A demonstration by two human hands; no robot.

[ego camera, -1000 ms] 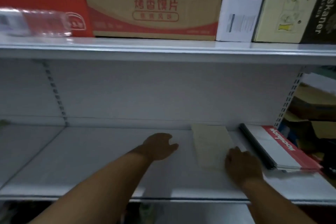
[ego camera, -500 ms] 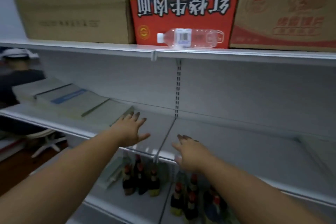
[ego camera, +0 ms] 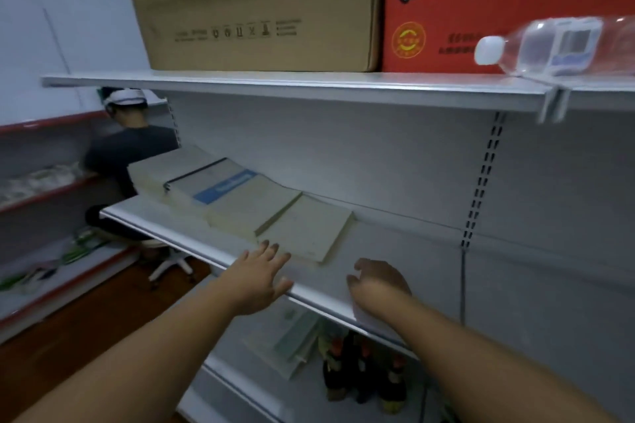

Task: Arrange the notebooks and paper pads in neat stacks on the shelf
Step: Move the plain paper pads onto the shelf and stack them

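A row of pale paper pads and notebooks lies flat on the white middle shelf: a thick stack at the far left, a notebook with a blue label, a thick pad, and a thin pale pad nearest me. My left hand reaches over the shelf edge, fingers spread, fingertips just short of the thin pad. My right hand hovers over the shelf to the right of that pad, fingers loosely curled, holding nothing. More pads lie on the shelf below.
Above, a brown carton, a red carton and a lying water bottle sit on the top shelf. Dark bottles stand on the lower shelf. A person in a dark shirt sits on a stool at the far left.
My view has swung left from the shelf's right end toward the row of pads. Both hands left the pad on the right and now reach toward the thin pad here.
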